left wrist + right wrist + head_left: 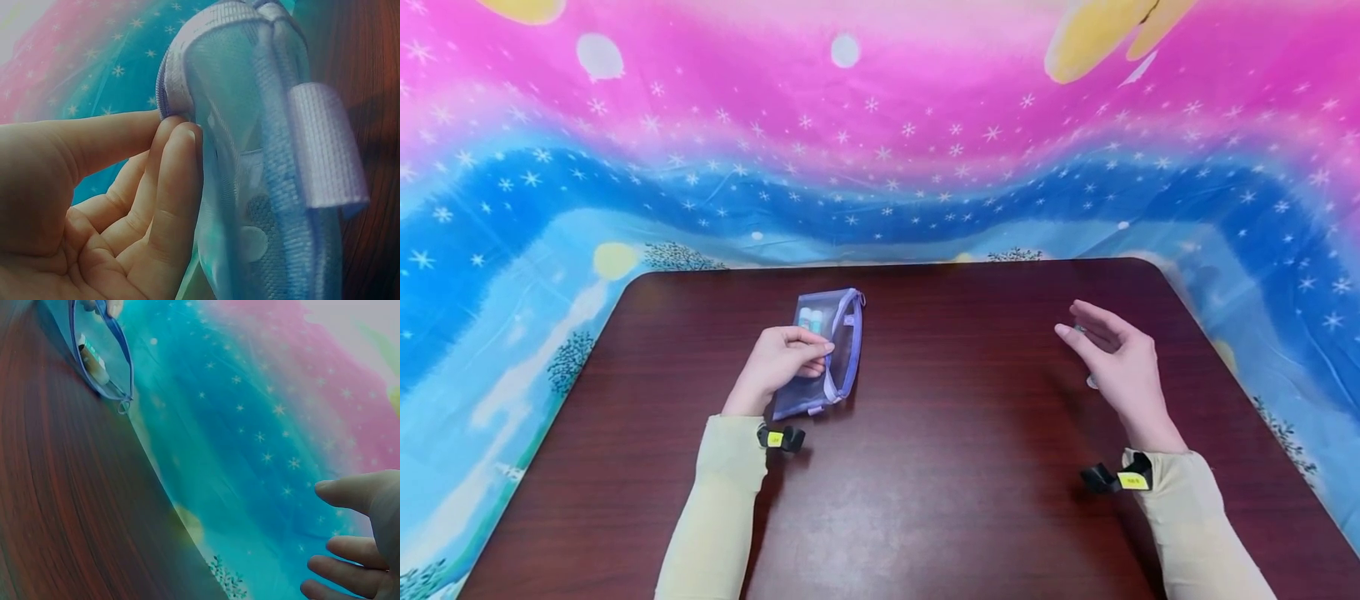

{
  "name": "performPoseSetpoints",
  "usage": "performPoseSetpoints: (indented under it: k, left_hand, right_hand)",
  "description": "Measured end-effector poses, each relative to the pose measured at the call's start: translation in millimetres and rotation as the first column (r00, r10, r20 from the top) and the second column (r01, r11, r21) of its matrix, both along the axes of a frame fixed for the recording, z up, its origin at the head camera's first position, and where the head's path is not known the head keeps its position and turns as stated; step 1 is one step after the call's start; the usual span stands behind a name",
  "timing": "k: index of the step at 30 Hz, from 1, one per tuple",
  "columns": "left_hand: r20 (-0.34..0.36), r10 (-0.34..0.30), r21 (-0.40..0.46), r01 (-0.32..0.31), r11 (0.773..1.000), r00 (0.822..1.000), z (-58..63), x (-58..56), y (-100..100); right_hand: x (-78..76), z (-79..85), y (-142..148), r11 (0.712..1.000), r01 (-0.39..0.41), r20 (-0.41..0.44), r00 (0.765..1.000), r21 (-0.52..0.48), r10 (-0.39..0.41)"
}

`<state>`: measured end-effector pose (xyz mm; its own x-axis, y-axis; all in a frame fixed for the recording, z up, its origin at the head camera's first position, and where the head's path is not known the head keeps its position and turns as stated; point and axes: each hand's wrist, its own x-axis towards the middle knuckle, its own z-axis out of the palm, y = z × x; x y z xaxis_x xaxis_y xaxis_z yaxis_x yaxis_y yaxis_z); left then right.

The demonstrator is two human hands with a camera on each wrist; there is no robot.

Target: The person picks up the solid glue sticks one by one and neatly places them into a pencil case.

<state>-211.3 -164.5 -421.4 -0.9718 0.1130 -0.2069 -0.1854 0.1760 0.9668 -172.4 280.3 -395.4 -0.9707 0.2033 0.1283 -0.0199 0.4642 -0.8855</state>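
A purple see-through mesh zipper pouch (pixel 850 358) stands on the table left of the middle, its zip undone and its mouth facing right. Two small tubes (pixel 810 320) with white caps and teal labels lie inside it. My left hand (pixel 782 362) pinches the pouch's zipper edge between thumb and fingers; the left wrist view shows this pinch at the purple rim (pixel 181 94). Over the table's right side is my right hand (pixel 1120 362), fingers apart and gently bent. A small pale thing (pixel 1092 382) peeks out from behind that hand, mostly hidden. The right wrist view shows nothing between the fingers (pixel 350 575).
The dark red-brown wooden table (pixel 910 483) has rounded back corners. Behind it and along both sides hangs a pink and blue cloth (pixel 880 167) with snowflakes. Each wrist wears a black strap (pixel 1138 475) with a yellow label.
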Motion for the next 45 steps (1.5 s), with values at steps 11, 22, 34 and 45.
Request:
performPoseSetpoints:
  k: [11, 22, 34, 45]
  left_hand:
    - [0.000, -0.004, -0.004, 0.004, 1.000, 1.000, -0.8, -0.7, -0.1]
    - [0.000, -0.003, -0.001, 0.003, 1.000, 1.000, -1.7, -1.0, 1.3]
    - [0.002, -0.009, -0.007, 0.009, 1.000, 1.000, -0.3, -1.6, 1.1]
    - [-0.004, -0.009, -0.018, 0.009, 1.000, 1.000, 0.9, -0.4, 0.9]
  right_hand:
    - [2.1, 0.1, 14.5, 0.999, 0.047, -0.040, 0.998, 0.005, -0.047]
    - [2.6, -1.8, 24.1, 0.997, 0.073, -0.050, 0.996, 0.007, -0.073]
    - [6.2, -2.7, 42.2, 0.988, 0.140, -0.012, 0.990, 0.069, -0.139]
    - [15.3, -11.5, 56.4, 0.987, 0.135, -0.003, 0.991, 0.083, -0.135]
